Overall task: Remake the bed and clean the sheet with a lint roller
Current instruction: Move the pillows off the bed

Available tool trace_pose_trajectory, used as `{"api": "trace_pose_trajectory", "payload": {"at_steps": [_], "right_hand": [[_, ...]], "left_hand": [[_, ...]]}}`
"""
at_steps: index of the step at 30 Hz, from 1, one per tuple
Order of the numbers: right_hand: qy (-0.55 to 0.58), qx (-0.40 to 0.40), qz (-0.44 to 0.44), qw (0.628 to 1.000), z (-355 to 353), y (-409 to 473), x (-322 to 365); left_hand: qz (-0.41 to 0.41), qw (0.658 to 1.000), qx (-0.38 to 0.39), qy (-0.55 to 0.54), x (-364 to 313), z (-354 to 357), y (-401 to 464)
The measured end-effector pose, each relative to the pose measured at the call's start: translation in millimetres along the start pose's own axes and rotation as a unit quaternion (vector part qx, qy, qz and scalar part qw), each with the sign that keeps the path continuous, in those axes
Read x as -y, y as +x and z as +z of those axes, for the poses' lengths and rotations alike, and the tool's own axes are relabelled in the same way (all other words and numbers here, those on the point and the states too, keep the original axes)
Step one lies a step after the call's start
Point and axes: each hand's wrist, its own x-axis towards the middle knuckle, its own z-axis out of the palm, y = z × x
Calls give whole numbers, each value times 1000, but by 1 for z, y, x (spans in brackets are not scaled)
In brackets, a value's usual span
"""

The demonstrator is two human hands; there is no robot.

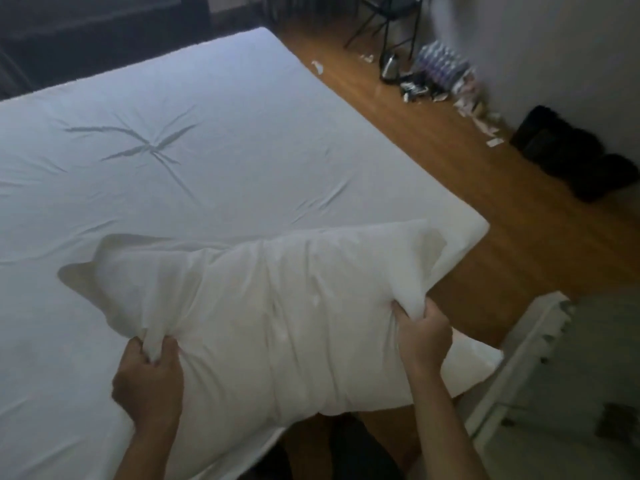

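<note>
A white pillow (277,306) in a wrinkled case hangs over the near right corner of the bed. My left hand (149,379) grips a bunch of the case at the pillow's near left edge. My right hand (424,337) grips the fabric at its near right edge. Under it lies the bed's white fitted sheet (207,133), stretched flat, with a star of creases near the middle. No lint roller is in view.
Wooden floor (450,174) runs along the bed's right side. Scattered litter and a patterned bag (440,67) lie by the far wall, beside a black folding chair (388,19). Dark shoes (571,161) sit along the right wall. A white cabinet (554,375) stands at my right.
</note>
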Motion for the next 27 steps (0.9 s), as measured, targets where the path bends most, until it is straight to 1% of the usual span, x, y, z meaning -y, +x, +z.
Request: {"api": "trace_pose_trajectory", "payload": {"at_steps": [3,5,8,11,17,21,24,27], "right_hand": [[19,-44,19,999,-45,17,-19],[26,-64,34,997,-74,35,-36],[36,-89,45,994,-117,71,-67],[50,-100,47,993,-162,114,-90],[79,-121,67,987,-244,185,-130],[87,-126,81,985,-273,221,-149],[96,-139,81,982,-278,256,-157],[100,-145,105,979,-279,293,-168]], "left_hand": [[49,998,42,-11,-52,25,-40],[81,995,57,-12,-83,41,-67],[98,992,76,-9,-127,67,-108],[110,990,86,-6,-170,93,-149],[163,982,93,4,-245,139,-218],[174,979,101,23,-277,165,-239],[182,979,89,7,-310,194,-245],[185,979,89,18,-343,234,-244]]}}
